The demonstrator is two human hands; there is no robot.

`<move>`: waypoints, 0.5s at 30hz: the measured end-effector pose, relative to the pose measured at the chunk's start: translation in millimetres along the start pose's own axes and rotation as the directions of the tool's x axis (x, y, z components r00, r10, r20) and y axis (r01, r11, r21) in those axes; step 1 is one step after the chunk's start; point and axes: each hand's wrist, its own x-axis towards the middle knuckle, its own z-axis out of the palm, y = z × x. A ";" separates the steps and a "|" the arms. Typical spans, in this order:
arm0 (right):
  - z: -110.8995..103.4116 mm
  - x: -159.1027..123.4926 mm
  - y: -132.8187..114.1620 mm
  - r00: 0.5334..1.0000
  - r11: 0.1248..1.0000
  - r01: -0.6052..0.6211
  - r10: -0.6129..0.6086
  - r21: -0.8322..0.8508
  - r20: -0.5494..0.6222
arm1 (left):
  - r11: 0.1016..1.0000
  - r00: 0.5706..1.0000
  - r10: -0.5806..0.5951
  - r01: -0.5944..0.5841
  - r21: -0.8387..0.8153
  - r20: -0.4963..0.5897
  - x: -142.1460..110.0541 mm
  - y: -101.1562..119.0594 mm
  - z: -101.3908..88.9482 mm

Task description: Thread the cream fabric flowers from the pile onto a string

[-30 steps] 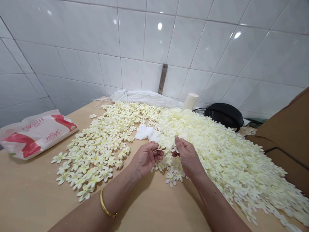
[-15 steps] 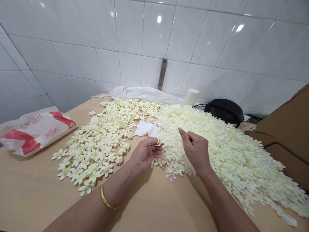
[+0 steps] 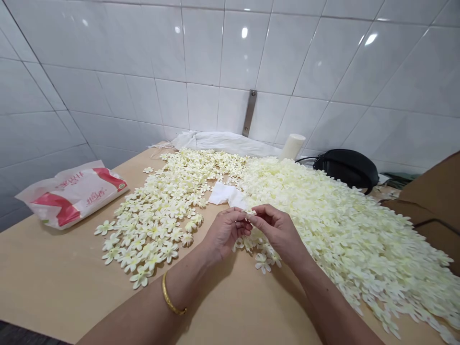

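My left hand (image 3: 226, 233) and my right hand (image 3: 276, 231) meet above the table, their fingertips pinching a small cream fabric flower (image 3: 249, 212) that is mostly hidden between them. Just below my hands lies a loose scatter of flowers (image 3: 260, 254). A large heap of cream flowers (image 3: 345, 230) spreads to the right, and a thinner spread of flowers (image 3: 154, 225) lies to the left. A white tissue (image 3: 227, 195) lies between them, just beyond my fingertips. A gold bangle (image 3: 171, 297) circles my left wrist.
The light wooden table (image 3: 72, 273) meets white tiled walls. A red-and-white plastic bag (image 3: 74, 195) lies at the left. At the back are a white cloth (image 3: 223, 143), a cream cylinder (image 3: 293, 146) and a black bag (image 3: 347, 167). Brown cardboard (image 3: 436, 201) stands at the right.
My right hand has moved left and down to join my left hand, and their fingertips now meet. The thin wire loop seen in my left hand is now hidden.
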 end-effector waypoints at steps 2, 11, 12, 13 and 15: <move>-0.9 1.2 1.6 0.999 0.993 -0.036 0.033 0.114 0.031 | 1.000 1.000 -0.013 0.013 -0.009 0.025 -0.7 0.2 0.1; 0.3 -0.6 -2.0 0.997 0.988 -0.067 0.071 0.141 -0.022 | 0.974 0.994 0.101 -0.106 0.200 0.034 -5.0 -1.0 6.1; 0.2 0.1 -0.8 0.995 0.978 -0.093 0.096 0.184 -0.005 | 0.972 0.994 0.103 -0.109 0.208 0.036 -5.2 -1.1 6.3; -0.3 0.9 0.4 0.991 0.962 -0.132 0.131 0.239 0.022 | 0.975 0.995 0.093 -0.099 0.197 0.041 -5.4 -0.9 6.5; -1.3 2.2 2.2 0.977 0.922 -0.215 0.200 0.321 0.078 | 0.985 0.997 0.054 -0.061 0.159 0.053 -5.6 -0.1 6.9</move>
